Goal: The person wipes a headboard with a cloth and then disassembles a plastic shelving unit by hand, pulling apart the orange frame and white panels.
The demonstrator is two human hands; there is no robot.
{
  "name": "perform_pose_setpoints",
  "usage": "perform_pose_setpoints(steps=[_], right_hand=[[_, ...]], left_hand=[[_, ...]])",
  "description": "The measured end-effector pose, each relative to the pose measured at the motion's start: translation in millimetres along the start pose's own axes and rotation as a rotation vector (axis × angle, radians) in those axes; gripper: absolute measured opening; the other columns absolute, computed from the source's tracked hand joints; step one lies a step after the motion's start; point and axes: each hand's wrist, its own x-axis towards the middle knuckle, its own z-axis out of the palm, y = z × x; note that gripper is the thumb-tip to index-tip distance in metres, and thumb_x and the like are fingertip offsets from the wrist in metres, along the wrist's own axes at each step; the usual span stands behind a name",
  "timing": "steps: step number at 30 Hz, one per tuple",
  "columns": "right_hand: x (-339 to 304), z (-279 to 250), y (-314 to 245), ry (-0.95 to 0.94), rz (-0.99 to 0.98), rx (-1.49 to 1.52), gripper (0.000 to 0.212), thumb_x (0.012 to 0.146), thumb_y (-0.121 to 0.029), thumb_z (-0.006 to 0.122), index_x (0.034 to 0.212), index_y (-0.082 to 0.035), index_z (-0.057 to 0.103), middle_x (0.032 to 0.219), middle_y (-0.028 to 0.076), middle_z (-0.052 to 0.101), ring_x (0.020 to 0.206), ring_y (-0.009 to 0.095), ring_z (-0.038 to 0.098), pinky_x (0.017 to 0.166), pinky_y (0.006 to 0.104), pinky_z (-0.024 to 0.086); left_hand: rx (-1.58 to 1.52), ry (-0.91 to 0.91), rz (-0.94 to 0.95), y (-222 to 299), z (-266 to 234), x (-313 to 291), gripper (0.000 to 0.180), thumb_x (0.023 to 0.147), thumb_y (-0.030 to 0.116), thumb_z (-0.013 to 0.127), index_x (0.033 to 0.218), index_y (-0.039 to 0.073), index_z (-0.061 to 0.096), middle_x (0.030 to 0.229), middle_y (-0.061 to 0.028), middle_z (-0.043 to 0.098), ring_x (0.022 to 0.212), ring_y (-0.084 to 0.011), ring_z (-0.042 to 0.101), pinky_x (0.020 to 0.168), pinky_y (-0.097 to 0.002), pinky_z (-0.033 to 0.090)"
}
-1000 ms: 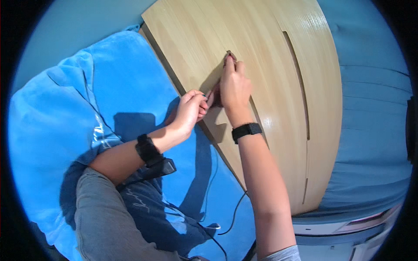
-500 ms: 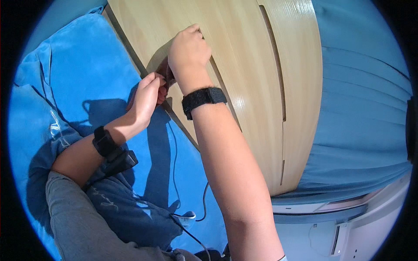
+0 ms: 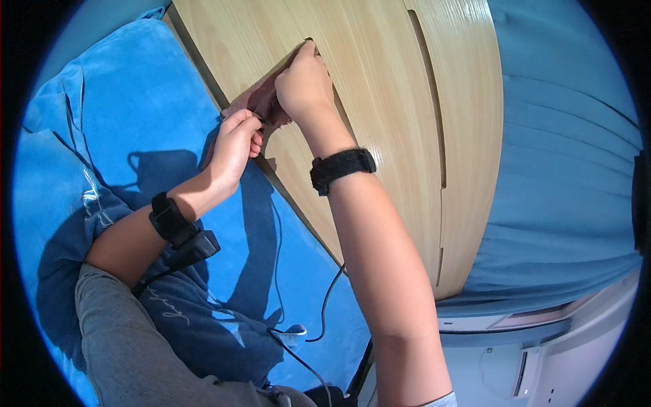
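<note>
A brownish-pink cloth [image 3: 261, 93] is stretched between my two hands, in front of a light wooden panel [image 3: 380, 129]. My right hand [image 3: 303, 80] is closed on its upper right end, near the panel's dark groove. Lower and to the left, my left hand [image 3: 237, 136] pinches the cloth's lower edge close to the border between panel and blue bedding. Part of the cloth is hidden behind my fingers. Black straps circle both wrists, and the left strap [image 3: 169, 216] carries a small black box.
Blue plush bedding [image 3: 149, 81] lies to the left and below the panel. A thin black cable [image 3: 329, 305] runs over the bedding near my right forearm. Blue curtain fabric [image 3: 563, 183] hangs at the right. A white wall fixture [image 3: 525, 373] shows at the lower right.
My right hand has shifted slightly right, and its forearm has moved right too. The cloth, mostly hidden before, now shows spread between the hands. My left hand has barely moved.
</note>
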Motion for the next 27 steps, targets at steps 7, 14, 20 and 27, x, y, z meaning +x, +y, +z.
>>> perform_pose_setpoints(steps=[7,14,20,27], right_hand=[[-4.5,-14.1,3.5,-0.107,0.119,-0.080,0.033,0.075,-0.010,0.051,0.106,0.002,0.051,0.099,0.024,0.061,0.094,0.039,0.058,0.081,0.0447,0.046],[-43.6,-15.3,41.2,-0.036,0.121,-0.066,0.043,0.077,-0.011,0.052,0.121,-0.009,0.049,0.097,0.022,0.061,0.088,0.038,0.061,0.072,0.0467,0.049],[-73.8,-19.0,74.3,-0.033,0.173,0.011,0.048,0.080,-0.010,0.047,0.129,-0.015,0.045,0.101,0.023,0.060,0.091,0.039,0.059,0.076,0.0467,0.048],[-111.9,-17.1,122.9,0.004,0.179,0.123,0.053,0.079,-0.006,0.043,0.130,-0.016,0.044,0.108,0.022,0.058,0.101,0.036,0.056,0.085,0.0440,0.044]], left_hand=[[-0.061,-0.056,0.043,0.6,0.3,-1.3,0.003,0.085,0.013,0.046,0.084,0.010,0.047,0.062,0.0027,0.045,0.055,-0.0055,0.043,0.051,-0.0195,0.035],[0.072,0.019,0.117,-2.0,3.7,2.4,0.015,0.084,0.015,0.048,0.096,0.005,0.049,0.079,-0.0019,0.053,0.075,-0.0092,0.050,0.066,-0.0234,0.041],[0.293,-0.007,0.042,-13.2,-3.3,7.7,0.023,0.082,0.018,0.051,0.097,0.001,0.050,0.088,-0.0063,0.051,0.085,-0.0146,0.048,0.076,-0.0266,0.039],[-0.117,-0.064,-0.426,-23.7,-20.5,29.5,0.043,0.076,0.027,0.061,0.105,0.000,0.044,0.111,-0.0117,0.043,0.103,-0.0199,0.043,0.094,-0.0326,0.036]])
